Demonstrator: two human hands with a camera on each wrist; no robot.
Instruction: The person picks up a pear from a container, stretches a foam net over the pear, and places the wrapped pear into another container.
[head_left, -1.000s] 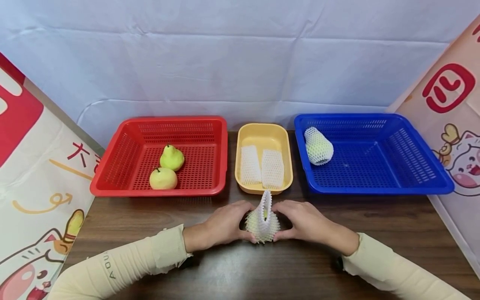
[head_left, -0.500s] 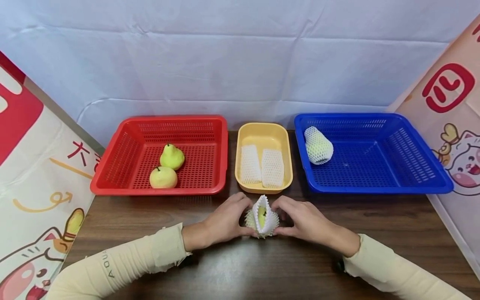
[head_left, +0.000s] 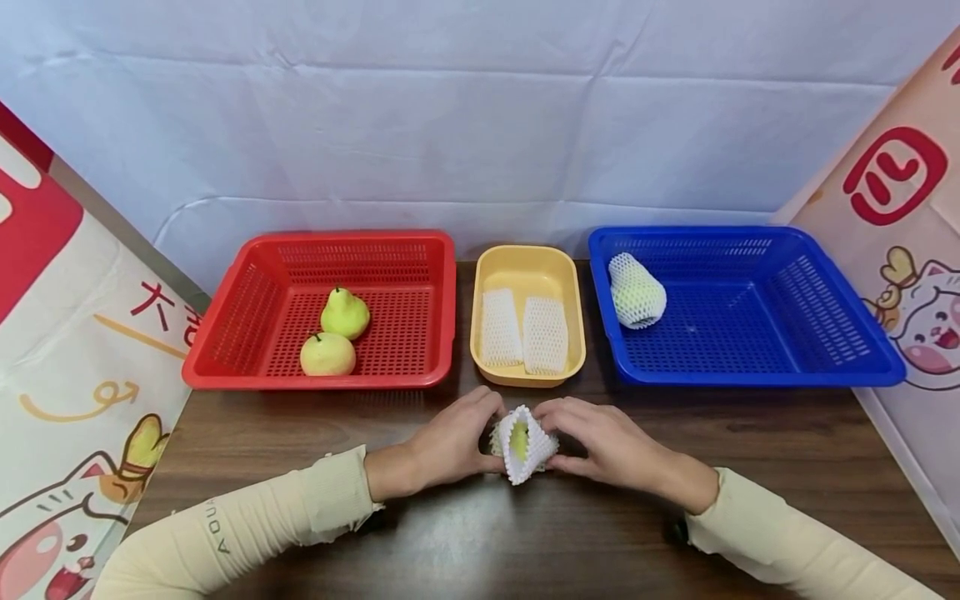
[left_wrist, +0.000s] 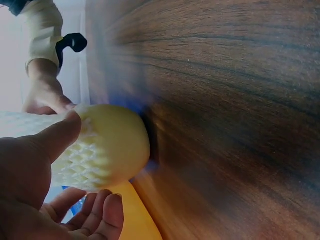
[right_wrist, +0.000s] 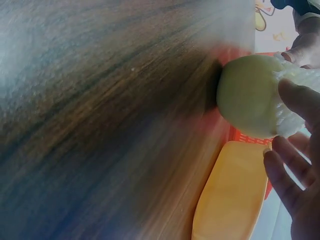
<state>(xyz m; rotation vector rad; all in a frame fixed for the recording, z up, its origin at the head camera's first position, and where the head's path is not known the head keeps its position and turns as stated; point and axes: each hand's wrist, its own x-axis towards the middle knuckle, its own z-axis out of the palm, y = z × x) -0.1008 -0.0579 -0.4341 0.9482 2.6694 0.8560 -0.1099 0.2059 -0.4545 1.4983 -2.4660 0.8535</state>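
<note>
A yellow-green pear [left_wrist: 120, 145] stands on the table with a white foam net [head_left: 534, 450] over its upper part. Its rounded bottom is bare in both wrist views. My left hand [head_left: 455, 435] holds the net from the left, thumb [left_wrist: 60, 135] against the mesh. From the other side my right hand [head_left: 611, 439] pinches the net, its thumb [right_wrist: 300, 100] lying at the lower edge of the mesh. The net's open mouth tilts toward me in the head view, and part of the pear shows inside it.
A red basket [head_left: 405, 383] at the left holds two bare pears [head_left: 327, 355]. Behind my hands a yellow tray [head_left: 528, 260] carries two flat foam nets [head_left: 545, 335]. The blue basket [head_left: 757, 377] at the right contains one netted pear [head_left: 637, 292].
The net's top has tipped forward toward me and spread wider, and it sits lower. Both hands remain around the pear, with the right fingers shifted slightly inward.
</note>
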